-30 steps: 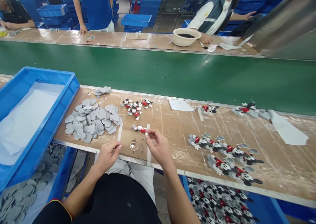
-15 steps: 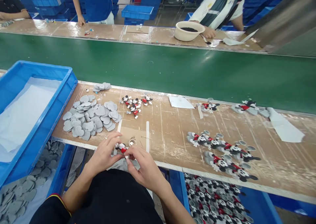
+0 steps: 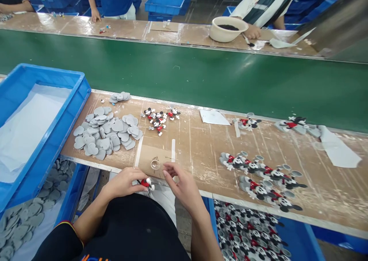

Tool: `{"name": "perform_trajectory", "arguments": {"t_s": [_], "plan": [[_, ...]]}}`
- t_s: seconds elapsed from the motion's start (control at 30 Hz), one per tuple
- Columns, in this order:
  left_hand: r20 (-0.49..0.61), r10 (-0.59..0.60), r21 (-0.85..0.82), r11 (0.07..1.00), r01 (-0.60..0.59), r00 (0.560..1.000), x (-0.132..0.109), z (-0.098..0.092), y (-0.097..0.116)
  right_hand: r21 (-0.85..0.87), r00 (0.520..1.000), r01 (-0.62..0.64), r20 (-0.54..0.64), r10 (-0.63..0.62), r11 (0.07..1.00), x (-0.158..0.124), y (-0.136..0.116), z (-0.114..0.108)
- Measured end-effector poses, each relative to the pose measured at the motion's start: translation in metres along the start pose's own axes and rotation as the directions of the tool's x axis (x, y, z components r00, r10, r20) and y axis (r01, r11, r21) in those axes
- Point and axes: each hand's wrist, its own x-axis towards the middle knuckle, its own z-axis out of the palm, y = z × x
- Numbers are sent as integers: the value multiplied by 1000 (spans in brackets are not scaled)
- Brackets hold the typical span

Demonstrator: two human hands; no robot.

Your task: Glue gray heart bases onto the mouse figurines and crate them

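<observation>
Here's the glossy red-and-white figure (image 3: pixel 145 182), clamped in the left hand (image 3: pixel 124 181) at the near edge of the surface (image 3: pixel 201 153); the right hand (image 3: pixel 182 182) hangs beside it, fingers parted, nothing visible in them. Just beyond sits a little round cup (image 3: pixel 155 164). Loose figures (image 3: pixel 158 126) lie toward the far edge, next to a heap of flat, matte grey hearts (image 3: pixel 117 126): plenty left, it seems. Rightward, rows of figures (image 3: pixel 276 175) with grey pieces look done, and a smooth blue crate (image 3: pixel 301 234) below the near edge carries more.
</observation>
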Motion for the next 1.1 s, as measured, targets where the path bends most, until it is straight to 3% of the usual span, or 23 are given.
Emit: {"name": "perform_trajectory", "arguments": {"t_s": [0.17,0.27,0.4,0.73,1.1], "plan": [[31,-60,107,993,56,998,-1,3,-3,158,984,-141,-91,156,977,7,43,26],[53,-70,137,989,62,996,-1,4,-2,277,974,-176,-92,209,944,8,54,44],[46,-90,137,987,83,995,-1,6,-1,313,965,-192,-114,237,930,8,58,56],[44,-131,52,990,129,990,2,10,-4,347,959,-172,-154,237,922,11,58,55],[21,-133,41,990,132,991,4,8,0,488,922,-232,-165,350,842,11,60,53]]}}
